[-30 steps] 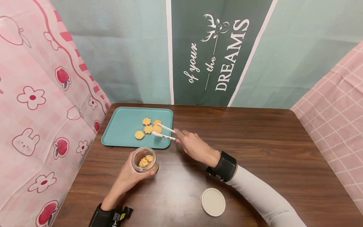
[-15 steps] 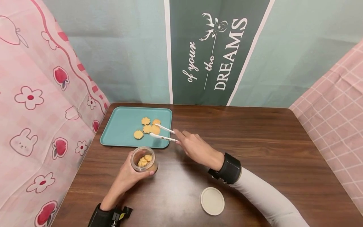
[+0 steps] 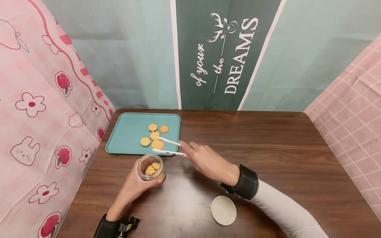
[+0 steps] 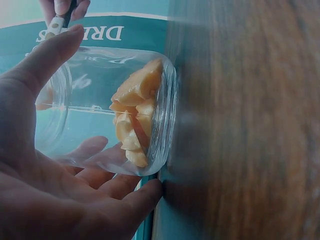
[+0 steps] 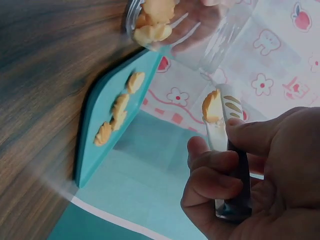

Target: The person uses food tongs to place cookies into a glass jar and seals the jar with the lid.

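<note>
My left hand [image 3: 135, 185] grips a clear glass jar [image 4: 95, 90] with several cookies [image 4: 134, 112] at its bottom. The jar's open mouth faces up beside the near edge of the teal tray [image 3: 125, 135]. In my right hand [image 3: 208, 162] is a pair of white tongs [image 3: 169, 141] with dark handles [image 5: 240, 185]. Between the tongs' tips a round cookie [image 5: 212, 106] is held, raised off the tray in the right wrist view. Several other piped cookies [image 3: 153, 127] lie on the tray's right half.
A round cream lid [image 3: 224, 210] lies on the brown wooden table [image 3: 268, 142], near my right forearm. Green curtains [image 3: 134, 66] hang behind the table, with pink patterned cloth [image 3: 35, 132] at the left and pink checked cloth [image 3: 354, 89] at the right.
The tongs and their cookie have moved down and left in the head view, toward the jar. A swirled cookie behind them now shows fully. My left hand keeps the jar in place.
</note>
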Demonstrator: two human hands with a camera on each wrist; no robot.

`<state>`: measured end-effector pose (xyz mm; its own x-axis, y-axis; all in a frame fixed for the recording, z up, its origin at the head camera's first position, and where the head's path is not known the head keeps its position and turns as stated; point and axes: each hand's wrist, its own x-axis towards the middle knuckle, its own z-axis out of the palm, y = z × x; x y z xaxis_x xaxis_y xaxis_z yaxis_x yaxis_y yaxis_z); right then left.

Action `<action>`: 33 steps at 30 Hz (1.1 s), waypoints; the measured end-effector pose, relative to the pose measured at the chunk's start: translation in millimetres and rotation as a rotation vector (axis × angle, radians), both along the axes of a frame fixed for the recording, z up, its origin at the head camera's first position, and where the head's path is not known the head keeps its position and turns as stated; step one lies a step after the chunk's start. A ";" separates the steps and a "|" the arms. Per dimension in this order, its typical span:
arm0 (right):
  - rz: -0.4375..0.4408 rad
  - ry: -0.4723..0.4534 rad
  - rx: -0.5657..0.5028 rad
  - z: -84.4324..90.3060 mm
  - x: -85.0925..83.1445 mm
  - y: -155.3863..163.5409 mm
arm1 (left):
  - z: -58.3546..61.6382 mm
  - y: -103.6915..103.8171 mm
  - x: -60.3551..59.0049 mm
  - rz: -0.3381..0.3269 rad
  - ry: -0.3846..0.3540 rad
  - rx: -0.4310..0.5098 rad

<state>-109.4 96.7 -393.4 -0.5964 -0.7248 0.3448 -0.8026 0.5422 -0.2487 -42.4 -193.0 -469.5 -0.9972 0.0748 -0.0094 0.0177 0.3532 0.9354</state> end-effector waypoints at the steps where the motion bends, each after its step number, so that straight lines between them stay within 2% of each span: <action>1: 0.008 -0.003 0.006 1.1 1.3 -0.2 | 0.0 -0.2 -0.3 -0.001 0.000 0.002; 5: 0.031 -0.007 0.032 4.4 7.7 -1.1 | 0.9 -0.7 -0.9 -0.001 -0.015 -0.008; 12: 0.058 0.020 0.077 5.0 16.1 -3.1 | 4.5 -1.9 -2.0 0.031 -0.049 -0.098; 25: 0.077 0.017 0.105 5.3 17.5 -5.3 | 2.5 -2.8 -1.9 0.046 -0.061 -0.110; 33: 0.078 0.008 0.079 6.4 17.6 -4.6 | 3.1 -1.9 -1.2 0.043 -0.032 -0.122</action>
